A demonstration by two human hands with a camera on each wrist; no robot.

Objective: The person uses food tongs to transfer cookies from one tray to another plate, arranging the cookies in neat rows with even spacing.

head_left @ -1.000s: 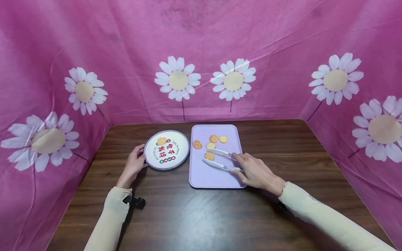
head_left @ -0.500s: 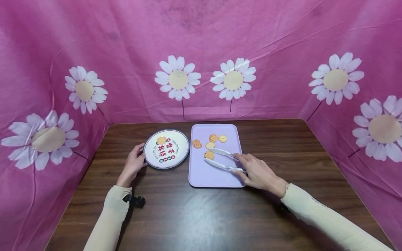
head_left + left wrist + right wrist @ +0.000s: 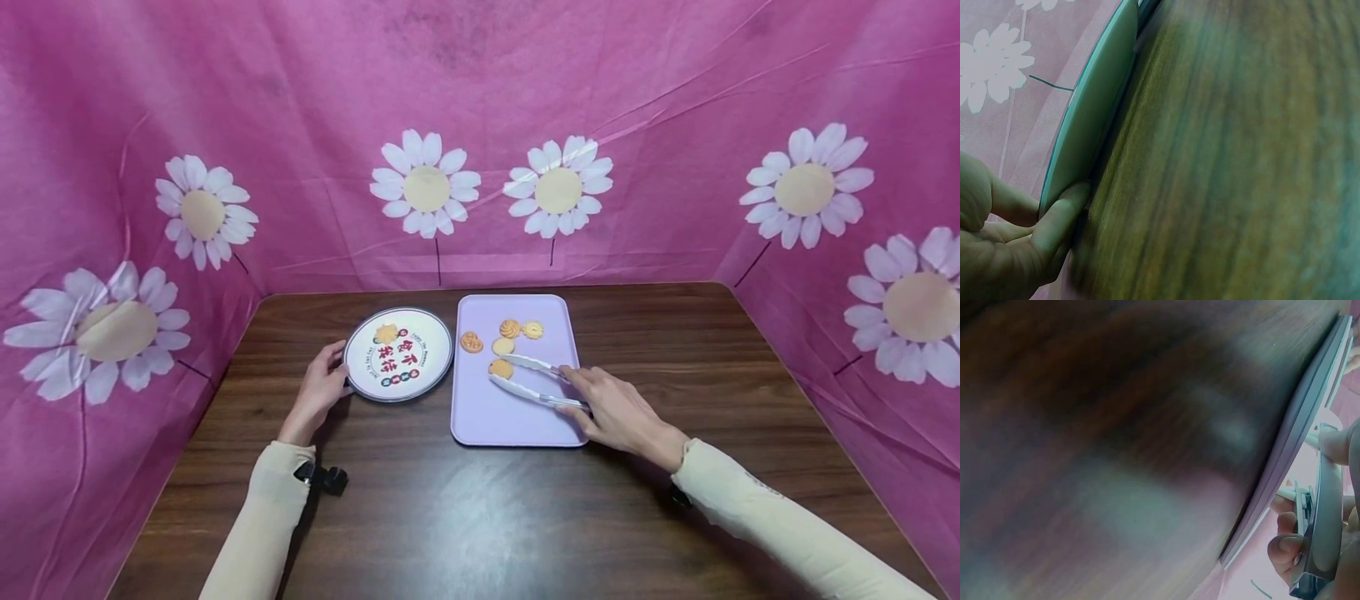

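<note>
In the head view, my left hand [image 3: 320,389] grips the rim of a round white plate [image 3: 433,367] printed with red characters. The left wrist view shows thumb and fingers pinching that plate edge [image 3: 1088,119]. One pale flower-shaped cookie [image 3: 386,334] lies on the plate. My right hand [image 3: 617,417] holds metal tongs [image 3: 528,394] over a lilac tray [image 3: 487,423]. Their spread arms lie on either side of a round golden cookie [image 3: 500,369]. Whether they touch it I cannot tell. The right wrist view shows the tongs' handle [image 3: 1327,519] between thumb and fingers.
Further up the tray lie a plain round cookie [image 3: 503,346], a pretzel-shaped cookie [image 3: 471,342], a swirl cookie [image 3: 510,328] and a pale ring cookie [image 3: 532,330]. Plate and tray stand side by side on a dark wooden table [image 3: 375,517]. A pink flowered cloth [image 3: 487,100] encloses the back and sides.
The tongs have shifted slightly to the right, and their near tip is a little closer to the round golden cookie. My left hand and the plate have stayed in place.
</note>
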